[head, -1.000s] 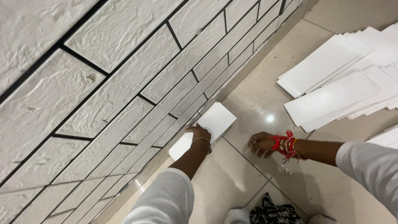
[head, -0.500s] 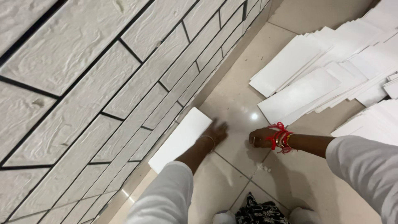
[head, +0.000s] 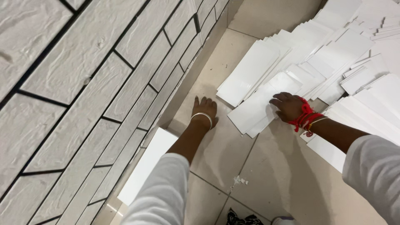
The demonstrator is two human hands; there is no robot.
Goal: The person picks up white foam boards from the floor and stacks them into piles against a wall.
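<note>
My left hand [head: 204, 108] lies flat on the beige floor tiles [head: 227, 146], fingers spread, holding nothing; a silver bangle circles its wrist. My right hand [head: 288, 106], with red thread bands and bangles at the wrist, rests its fingers on the top white rectangular panel [head: 260, 104] at the near edge of a sprawling heap of white panels [head: 333, 54]. A single white panel [head: 146, 164] lies on the floor against the foot of the wall, beside my left forearm.
A wall of white textured brick-like panels with black joints [head: 83, 91] fills the left side. More white panels [head: 375, 112] lie stacked under my right forearm. Small white crumbs [head: 240, 181] sit on a floor joint. Patterned dark fabric [head: 241, 218] shows at the bottom.
My left hand has let go of the panel by the wall and is now flat on the floor. My right hand moved from the floor up onto the heap of panels. The view shifted right.
</note>
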